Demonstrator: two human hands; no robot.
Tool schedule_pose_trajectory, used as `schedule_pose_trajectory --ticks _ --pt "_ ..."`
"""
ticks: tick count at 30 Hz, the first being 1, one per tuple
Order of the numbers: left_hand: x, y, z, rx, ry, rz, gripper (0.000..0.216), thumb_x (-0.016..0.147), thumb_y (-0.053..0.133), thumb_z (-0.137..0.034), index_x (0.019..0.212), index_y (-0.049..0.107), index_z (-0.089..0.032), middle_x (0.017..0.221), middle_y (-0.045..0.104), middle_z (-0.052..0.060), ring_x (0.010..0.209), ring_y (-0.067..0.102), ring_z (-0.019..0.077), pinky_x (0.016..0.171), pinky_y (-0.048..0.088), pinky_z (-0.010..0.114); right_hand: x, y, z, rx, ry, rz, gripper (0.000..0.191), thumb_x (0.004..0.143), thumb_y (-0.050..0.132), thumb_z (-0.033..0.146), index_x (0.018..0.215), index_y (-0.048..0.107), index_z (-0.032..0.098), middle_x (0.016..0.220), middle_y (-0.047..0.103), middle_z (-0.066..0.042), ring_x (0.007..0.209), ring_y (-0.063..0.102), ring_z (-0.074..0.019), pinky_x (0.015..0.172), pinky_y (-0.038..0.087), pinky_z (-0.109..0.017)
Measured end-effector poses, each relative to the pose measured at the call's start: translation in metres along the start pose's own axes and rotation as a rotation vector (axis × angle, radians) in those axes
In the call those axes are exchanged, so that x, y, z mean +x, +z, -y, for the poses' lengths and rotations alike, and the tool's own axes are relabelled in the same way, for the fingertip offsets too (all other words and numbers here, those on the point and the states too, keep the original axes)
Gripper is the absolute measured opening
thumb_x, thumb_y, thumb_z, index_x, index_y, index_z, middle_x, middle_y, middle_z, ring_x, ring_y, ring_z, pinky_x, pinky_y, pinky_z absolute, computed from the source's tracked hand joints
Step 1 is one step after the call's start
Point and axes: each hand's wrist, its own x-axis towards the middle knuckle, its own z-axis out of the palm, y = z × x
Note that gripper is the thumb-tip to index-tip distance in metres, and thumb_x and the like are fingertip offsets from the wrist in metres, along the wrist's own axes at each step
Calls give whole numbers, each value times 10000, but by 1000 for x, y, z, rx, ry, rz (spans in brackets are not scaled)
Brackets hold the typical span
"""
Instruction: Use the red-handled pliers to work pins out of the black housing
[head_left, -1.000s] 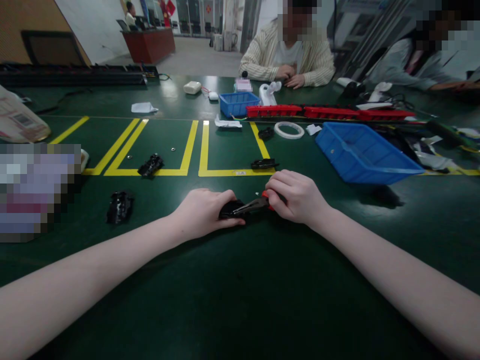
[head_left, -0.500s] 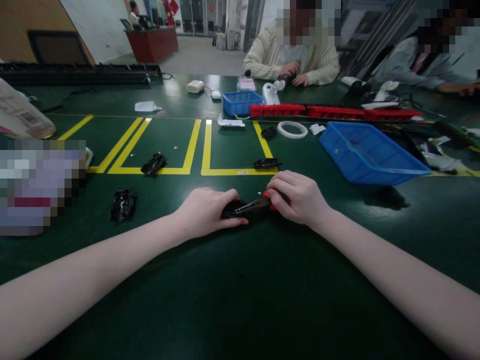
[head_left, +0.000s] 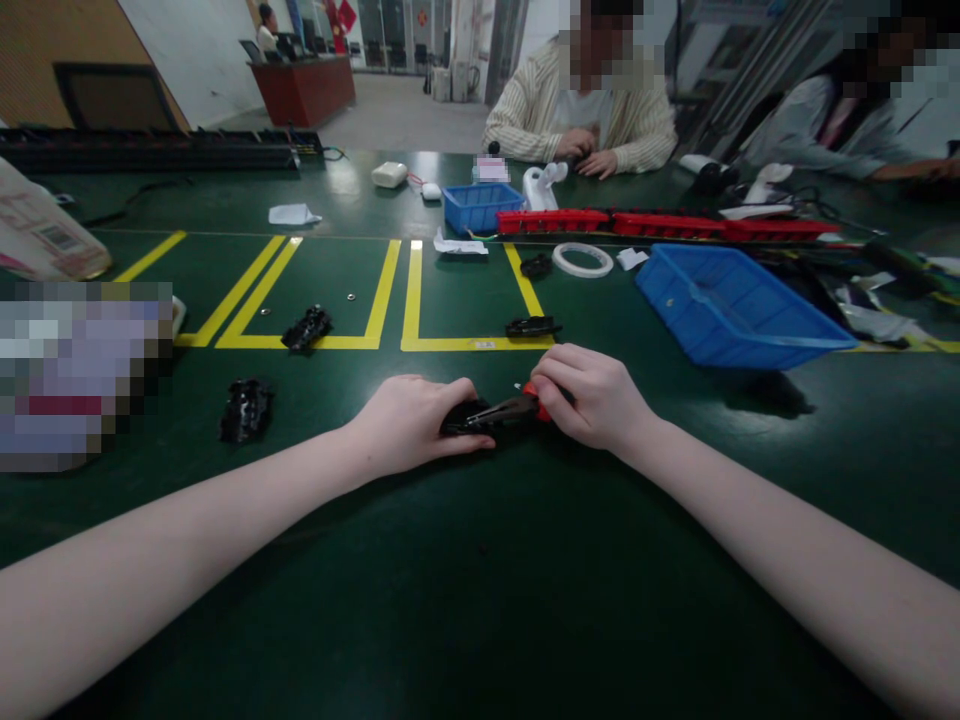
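Note:
My left hand (head_left: 409, 422) is closed over a small black plastic part (head_left: 459, 414) that rests on the green table (head_left: 480, 560). My right hand (head_left: 596, 398) grips the red handles of needle-nose pliers (head_left: 504, 411). The pliers' metal jaws point left and reach into the black part under my left fingers. Both hands sit at the table's middle, just in front of the yellow tape lines (head_left: 409, 292).
Other black parts lie at the left (head_left: 244, 408), (head_left: 306, 328) and beyond my hands (head_left: 531, 326). A tilted blue bin (head_left: 731, 310) stands at the right, a small blue bin (head_left: 480, 205) and red trays (head_left: 660, 224) farther back. A tape ring (head_left: 580, 259) lies nearby. Two people sit across the table.
My hands stay in nearly the same place; the pliers' jaws have shifted only slightly against the black part. The view has moved a little.

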Motion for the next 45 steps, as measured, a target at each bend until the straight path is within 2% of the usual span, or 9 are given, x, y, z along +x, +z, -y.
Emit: schedule_pose_trajectory --ticks 11,17,21,24,32,37,45 --pt "0 1 1 6 -29 0 451 873 548 -633 1029 583 -211 755 684 27 668 654 218 543 339 253 -2 0 10 -63 35 46 336 969 350 286 758 582 162 745 572 -70 682 498 -174 627 398 -314" --pt "0 2 2 -13 -49 18 461 877 529 -647 1021 585 -212 760 684 27 665 647 217 538 340 253 -1 1 6 -29 26 68 384 988 338 330 846 640 140 829 611 -99 767 529 -197 687 416 -335" --pt "0 0 1 -25 -12 11 495 888 484 -670 997 591 -200 718 656 23 634 621 201 538 337 251 1 -1 -1 -137 -37 49 411 989 327 347 790 629 152 828 612 -100 744 504 -200 652 391 -342" --pt "0 0 1 -42 48 5 499 893 469 -675 966 591 -197 695 634 17 615 602 192 539 328 250 1 -1 -3 -182 -78 28 404 988 328 342 808 634 150 856 627 -107 797 527 -215 675 400 -345" --pt "-1 0 2 -79 127 21 493 896 473 -669 966 594 -197 686 620 5 606 581 176 568 337 255 -2 2 -4 -133 -135 -14 435 1000 292 357 805 622 150 775 640 -81 684 541 -183 618 387 -325" --pt "-1 -1 1 -90 187 40 476 881 510 -660 963 601 -200 687 618 1 596 564 170 562 321 254 -3 0 -3 -145 -206 -72 440 997 294 361 808 626 143 774 652 -94 713 568 -197 654 404 -342" --pt "-1 -2 2 -128 188 71 463 882 519 -649 946 606 -199 700 616 3 610 549 164 566 317 249 -3 -1 0 -176 -206 -91 391 980 324 341 797 617 156 775 653 -92 721 567 -202 660 407 -351"
